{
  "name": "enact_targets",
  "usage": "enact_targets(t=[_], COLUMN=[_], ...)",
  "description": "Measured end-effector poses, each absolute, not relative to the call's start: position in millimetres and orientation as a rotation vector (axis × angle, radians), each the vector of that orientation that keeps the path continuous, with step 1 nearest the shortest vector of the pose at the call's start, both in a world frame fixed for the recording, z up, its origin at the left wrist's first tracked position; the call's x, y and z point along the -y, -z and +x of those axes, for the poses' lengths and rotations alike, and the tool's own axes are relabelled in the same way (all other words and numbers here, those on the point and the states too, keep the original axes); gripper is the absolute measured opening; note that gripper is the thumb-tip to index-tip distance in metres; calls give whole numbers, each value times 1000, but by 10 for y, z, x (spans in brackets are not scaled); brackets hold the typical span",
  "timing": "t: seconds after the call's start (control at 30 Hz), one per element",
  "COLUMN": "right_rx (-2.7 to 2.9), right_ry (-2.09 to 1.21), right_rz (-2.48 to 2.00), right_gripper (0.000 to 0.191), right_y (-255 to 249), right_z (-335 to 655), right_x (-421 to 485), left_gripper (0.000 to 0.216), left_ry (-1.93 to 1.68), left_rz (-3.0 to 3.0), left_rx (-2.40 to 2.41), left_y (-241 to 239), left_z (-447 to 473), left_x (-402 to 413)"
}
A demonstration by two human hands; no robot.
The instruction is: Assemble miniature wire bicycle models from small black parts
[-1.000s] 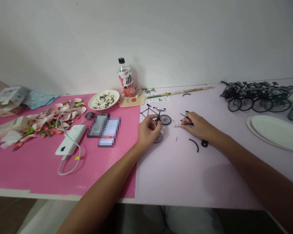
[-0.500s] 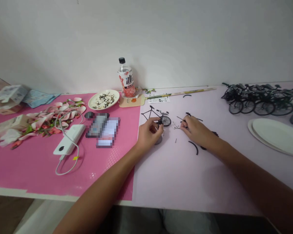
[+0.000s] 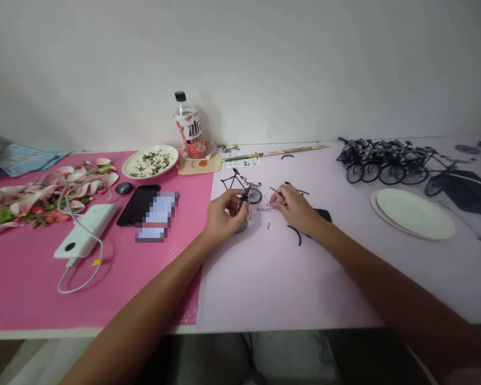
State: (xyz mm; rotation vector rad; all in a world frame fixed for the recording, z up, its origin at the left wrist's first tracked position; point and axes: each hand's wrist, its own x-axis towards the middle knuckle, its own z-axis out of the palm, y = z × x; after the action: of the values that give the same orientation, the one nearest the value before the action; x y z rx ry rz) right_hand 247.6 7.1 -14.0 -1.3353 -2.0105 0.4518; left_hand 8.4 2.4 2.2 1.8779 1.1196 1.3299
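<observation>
My left hand [image 3: 225,215] is closed, thumb and fingers pinching a small black part [image 3: 244,201] of a model bicycle. Right behind it on the table are a thin dark bicycle frame [image 3: 235,180] and a spoked wheel [image 3: 254,195]. A second wheel [image 3: 241,226] shows partly below the same hand. My right hand [image 3: 293,207], a little apart from the left, pinches a thin dark rod [image 3: 275,190]. Near its fingertips lie thin grey pieces [image 3: 265,205] and a small pin [image 3: 268,225]. A curved black strip [image 3: 295,236] rests below that hand; a black object [image 3: 324,214] is partly hidden behind its wrist.
Several assembled model bicycles [image 3: 385,163] stand at the back right, with white oval plates [image 3: 417,214] before them. Leftward are a drink bottle [image 3: 191,131], a plate of small pieces [image 3: 150,162], phones [image 3: 138,207], a white power bank [image 3: 86,230] with its cable, and artificial flowers [image 3: 48,195].
The view has swung to the right, so everything sits further left and more of the table's right side shows. Both hands keep nearly the same pinching pose over the parts.
</observation>
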Motion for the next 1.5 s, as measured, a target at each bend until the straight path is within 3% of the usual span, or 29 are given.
enact_targets(t=[0.57, 0.83, 1.2, 1.5], right_rx=[2072, 2035, 2125, 1762], right_ry=[-537, -421, -292, -287], right_rz=[-1281, -1376, -1334, -1045], right_gripper=[33, 41, 25, 27], right_y=[167, 136, 229, 152], right_z=[2418, 2327, 2272, 2250], right_x=[-33, 8, -6, 35], left_gripper=[26, 27, 34, 28], left_ry=[-1279, -1258, -1219, -1206], left_rz=[1895, 1812, 1584, 1612], left_rx=[-1146, -1124, -1093, -1155], left_y=[-20, -41, -136, -163], left_z=[67, 94, 161, 155], left_x=[-37, -31, 29, 45])
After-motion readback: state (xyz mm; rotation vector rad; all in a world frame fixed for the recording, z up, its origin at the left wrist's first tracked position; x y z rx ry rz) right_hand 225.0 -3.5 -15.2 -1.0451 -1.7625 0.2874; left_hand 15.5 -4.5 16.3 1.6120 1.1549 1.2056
